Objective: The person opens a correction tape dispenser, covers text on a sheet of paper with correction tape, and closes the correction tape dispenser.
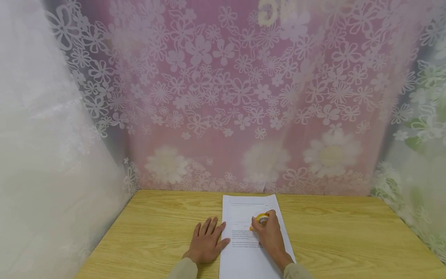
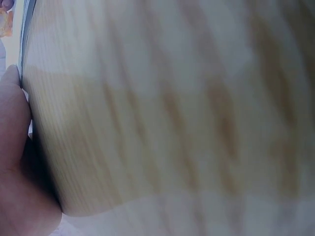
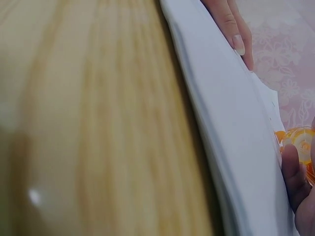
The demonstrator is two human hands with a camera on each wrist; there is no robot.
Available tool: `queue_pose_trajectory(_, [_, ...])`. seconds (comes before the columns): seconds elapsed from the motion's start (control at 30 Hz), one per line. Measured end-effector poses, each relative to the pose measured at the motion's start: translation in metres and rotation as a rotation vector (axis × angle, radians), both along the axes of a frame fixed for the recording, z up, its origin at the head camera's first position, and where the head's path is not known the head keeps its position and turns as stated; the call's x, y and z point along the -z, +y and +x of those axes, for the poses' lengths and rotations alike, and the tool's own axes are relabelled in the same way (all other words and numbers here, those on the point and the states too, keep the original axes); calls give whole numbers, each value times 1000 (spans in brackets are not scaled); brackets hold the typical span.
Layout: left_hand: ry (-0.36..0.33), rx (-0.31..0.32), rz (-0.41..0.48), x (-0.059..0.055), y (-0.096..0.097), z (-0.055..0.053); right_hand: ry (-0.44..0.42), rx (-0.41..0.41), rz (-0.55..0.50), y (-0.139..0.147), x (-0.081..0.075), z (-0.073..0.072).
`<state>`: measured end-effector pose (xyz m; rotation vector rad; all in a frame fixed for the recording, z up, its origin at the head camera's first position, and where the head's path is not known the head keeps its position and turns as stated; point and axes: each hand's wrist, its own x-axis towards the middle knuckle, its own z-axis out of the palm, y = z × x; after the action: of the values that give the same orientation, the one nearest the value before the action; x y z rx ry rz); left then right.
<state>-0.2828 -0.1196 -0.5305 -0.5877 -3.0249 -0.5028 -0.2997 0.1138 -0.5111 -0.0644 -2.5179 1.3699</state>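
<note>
A stack of white sheets (image 1: 244, 265) with printed text lies lengthwise on the table. My right hand (image 1: 273, 240) pinches an orange correction tape (image 1: 262, 219) between thumb and fingers, its tip down at the printed lines in the upper half of the page. The right wrist view shows the clear-and-orange case of the correction tape (image 3: 298, 140) beside my thumb. Flat and spread, my left hand (image 1: 206, 245) rests with its thumb and forefinger on the left edge of the sheets and its other fingers on the wood. Only part of the left hand (image 2: 17, 157) appears in the left wrist view.
The wood-grain table (image 1: 348, 232) extends to both sides of the sheets. Behind it hangs a pink curtain (image 1: 223, 100) with white flowers, and pale curtains (image 1: 52, 155) close off the sides. The stack (image 3: 221, 98) has visible thickness at its edge.
</note>
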Motion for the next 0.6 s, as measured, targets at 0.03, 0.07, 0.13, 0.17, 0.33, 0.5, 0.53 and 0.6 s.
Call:
queue_pose_trajectory(0.03, [-1,0,-1,0,0,0,-1,1,2,0,0,0])
queue_pose_trajectory(0.07, [-2,1,-1,0,0,0,-2,0,1,0,0,1])
queue_pose_trajectory(0.13, [-3,0,1,1,0,0,-2,-3,-2,0,-1,1])
queue_pose_trajectory(0.17, [-4,1,3,1,0,0,0,-3,-3,1,-1,1])
queue_pose_trajectory(0.33, [-4,7,13,1,0,0,1,-8,-13,5,0,1])
queue_pose_trajectory(0.5, [10,6,7,1,0,1,-3,-7,-26,6,1,0])
queue_pose_trajectory(0.53, [14,5,8,2,0,1,-4,-7,-24,6,1,0])
queue_pose_trajectory(0.6, [17,4,9,2,0,1,-4,-7,-18,6,1,0])
